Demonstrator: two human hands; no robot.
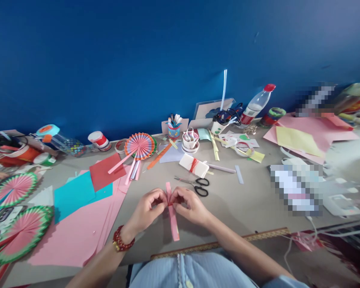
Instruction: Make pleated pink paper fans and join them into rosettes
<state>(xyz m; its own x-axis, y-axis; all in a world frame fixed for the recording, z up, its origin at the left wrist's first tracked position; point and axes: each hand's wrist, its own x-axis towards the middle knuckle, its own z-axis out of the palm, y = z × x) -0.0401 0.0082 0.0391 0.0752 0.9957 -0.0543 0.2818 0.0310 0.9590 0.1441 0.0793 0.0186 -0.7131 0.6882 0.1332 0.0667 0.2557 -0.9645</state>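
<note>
A narrow pink folded paper strip (174,224) stands lengthwise in front of me, one end toward the wall. My left hand (150,208) pinches it near its middle from the left, thumb against fingertips. From the other side my right hand (190,205) pinches at the same spot, its fingertips almost touching the left ones. A thin reddish line shows there, too small to make out. Black-handled scissors (199,186) lie just beyond my right hand, blades to the left. Behind them rests a white block wound with red thread (194,165).
Pink sheets (75,236), blue paper (73,196) and red paper (106,172) spread to my left. Several pleated paper fans, one striped fan (140,146) among them, lie there. A bottle (256,106) leans by the blue wall. A blurred phone-like object (295,190) and cables lie right.
</note>
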